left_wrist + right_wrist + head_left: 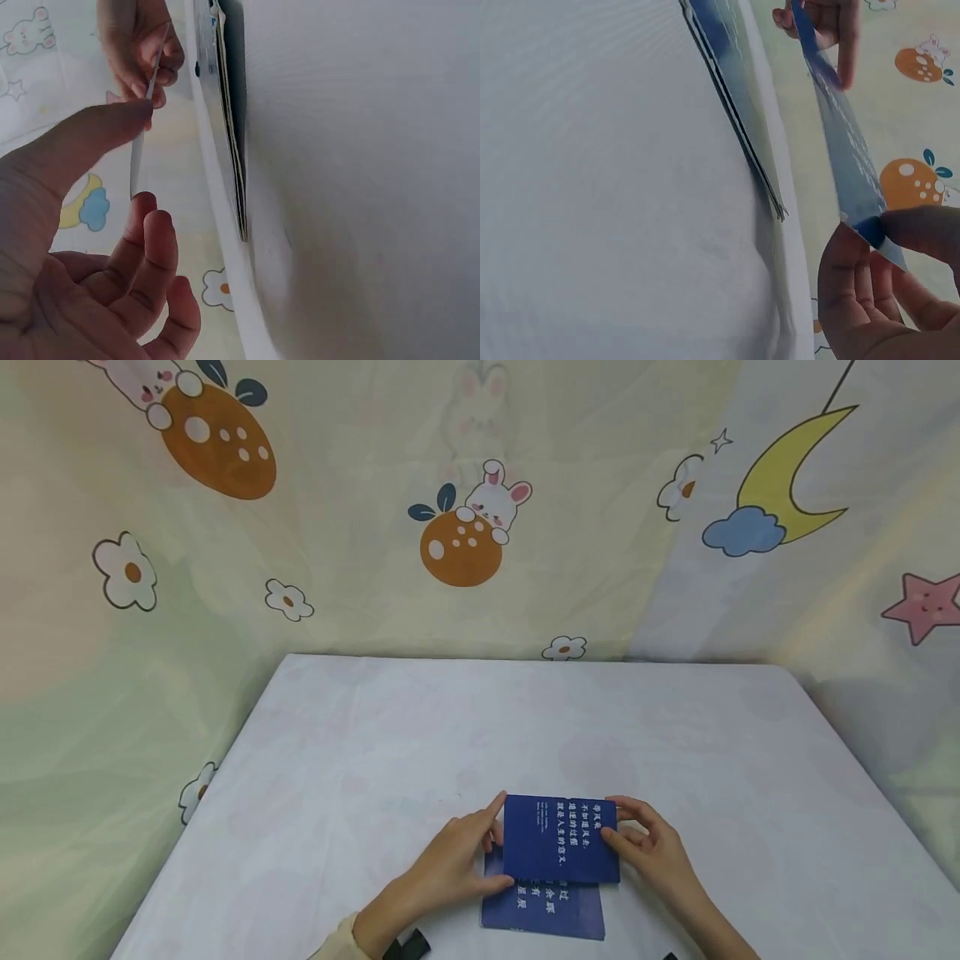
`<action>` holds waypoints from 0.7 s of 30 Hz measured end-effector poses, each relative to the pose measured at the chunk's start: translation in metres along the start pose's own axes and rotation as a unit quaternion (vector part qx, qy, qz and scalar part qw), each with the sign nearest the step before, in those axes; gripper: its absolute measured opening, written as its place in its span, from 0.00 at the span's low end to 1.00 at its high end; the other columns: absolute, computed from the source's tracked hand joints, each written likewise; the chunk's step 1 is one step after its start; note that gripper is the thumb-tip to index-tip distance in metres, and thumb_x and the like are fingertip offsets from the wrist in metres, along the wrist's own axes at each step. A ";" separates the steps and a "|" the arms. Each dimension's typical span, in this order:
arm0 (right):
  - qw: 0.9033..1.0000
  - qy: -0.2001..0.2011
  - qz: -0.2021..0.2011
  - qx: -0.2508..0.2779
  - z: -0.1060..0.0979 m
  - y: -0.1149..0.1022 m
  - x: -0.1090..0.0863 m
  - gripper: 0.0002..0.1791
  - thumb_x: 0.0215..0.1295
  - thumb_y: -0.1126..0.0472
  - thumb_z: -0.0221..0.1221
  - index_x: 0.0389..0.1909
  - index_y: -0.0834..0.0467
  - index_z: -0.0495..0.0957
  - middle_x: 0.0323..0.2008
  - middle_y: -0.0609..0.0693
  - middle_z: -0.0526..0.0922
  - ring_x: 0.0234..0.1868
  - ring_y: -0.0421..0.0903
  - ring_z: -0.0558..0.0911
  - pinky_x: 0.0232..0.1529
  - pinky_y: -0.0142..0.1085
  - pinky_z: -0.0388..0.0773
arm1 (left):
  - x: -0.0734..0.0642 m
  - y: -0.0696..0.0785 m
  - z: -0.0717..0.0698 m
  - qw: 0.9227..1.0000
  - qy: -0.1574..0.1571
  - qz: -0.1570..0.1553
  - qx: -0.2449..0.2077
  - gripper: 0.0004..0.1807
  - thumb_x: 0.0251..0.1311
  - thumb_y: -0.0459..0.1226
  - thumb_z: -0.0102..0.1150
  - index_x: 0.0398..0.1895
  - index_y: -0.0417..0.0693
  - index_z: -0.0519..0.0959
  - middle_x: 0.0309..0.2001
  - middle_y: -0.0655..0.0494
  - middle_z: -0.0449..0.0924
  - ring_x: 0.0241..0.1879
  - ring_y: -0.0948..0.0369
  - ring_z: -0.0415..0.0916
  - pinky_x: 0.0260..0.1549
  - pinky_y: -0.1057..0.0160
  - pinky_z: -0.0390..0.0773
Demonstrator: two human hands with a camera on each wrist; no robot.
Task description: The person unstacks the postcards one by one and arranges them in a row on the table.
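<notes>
A dark blue card point(555, 847) with white Chinese lettering is held up between both hands, its text turned sideways. At its left edge, my left hand point(450, 864) holds it by thumb and index finger, one near each corner; the other fingers hang loosely curled in the left wrist view. My right hand point(660, 852) pinches the right edge, thumb on top and fingers beneath. Below lies a second blue item point(555, 920) with similar lettering, partly covered by the card in the head view. Side-on, this lower stack point(231, 120) shows several thin layers, apart from the raised card point(847, 165).
A white-covered table point(375, 735) spreads around the hands. Behind and beside it hangs a cloth point(600, 543) printed with rabbits, oranges, flowers and a moon. A black object point(408, 946) shows by the left wrist.
</notes>
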State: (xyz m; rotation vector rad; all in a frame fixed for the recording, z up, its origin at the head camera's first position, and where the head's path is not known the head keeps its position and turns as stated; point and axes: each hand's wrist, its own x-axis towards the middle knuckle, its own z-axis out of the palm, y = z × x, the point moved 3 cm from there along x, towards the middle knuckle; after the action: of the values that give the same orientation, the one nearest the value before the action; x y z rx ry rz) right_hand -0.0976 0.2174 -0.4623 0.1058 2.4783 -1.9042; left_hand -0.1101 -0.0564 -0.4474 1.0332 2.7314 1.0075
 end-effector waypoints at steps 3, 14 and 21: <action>1.000 0.004 -0.018 -0.014 -0.003 -0.001 0.002 0.27 0.63 0.66 0.64 0.63 0.62 0.71 0.44 0.60 0.73 0.27 0.39 0.81 0.27 0.28 0.73 | 0.003 0.000 0.001 0.999 -0.007 0.000 -0.032 0.56 0.47 0.42 0.76 0.75 0.34 0.51 0.38 0.65 0.73 0.35 0.71 0.69 0.40 0.71 0.72; 0.996 0.081 -0.017 0.030 -0.016 -0.003 0.015 0.24 0.64 0.70 0.62 0.59 0.65 0.65 0.41 0.45 0.75 0.33 0.34 0.82 0.36 0.23 0.78 | 0.027 0.004 0.003 0.995 0.012 -0.011 -0.097 0.49 0.54 0.38 0.72 0.75 0.39 0.54 0.40 0.63 0.73 0.36 0.70 0.71 0.37 0.71 0.73; 0.991 0.106 -0.030 0.075 -0.026 -0.001 0.018 0.22 0.64 0.69 0.62 0.56 0.69 0.68 0.40 0.44 0.76 0.33 0.33 0.82 0.35 0.23 0.78 | 0.042 0.007 0.005 0.991 0.032 -0.019 -0.131 0.41 0.54 0.36 0.71 0.71 0.38 0.63 0.39 0.61 0.77 0.35 0.69 0.74 0.36 0.69 0.75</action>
State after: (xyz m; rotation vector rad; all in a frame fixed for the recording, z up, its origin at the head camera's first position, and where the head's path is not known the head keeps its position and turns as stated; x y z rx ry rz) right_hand -0.1150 0.2428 -0.4556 0.2498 2.4869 -2.2118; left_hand -0.1373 -0.0239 -0.4404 0.9154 2.5623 1.3688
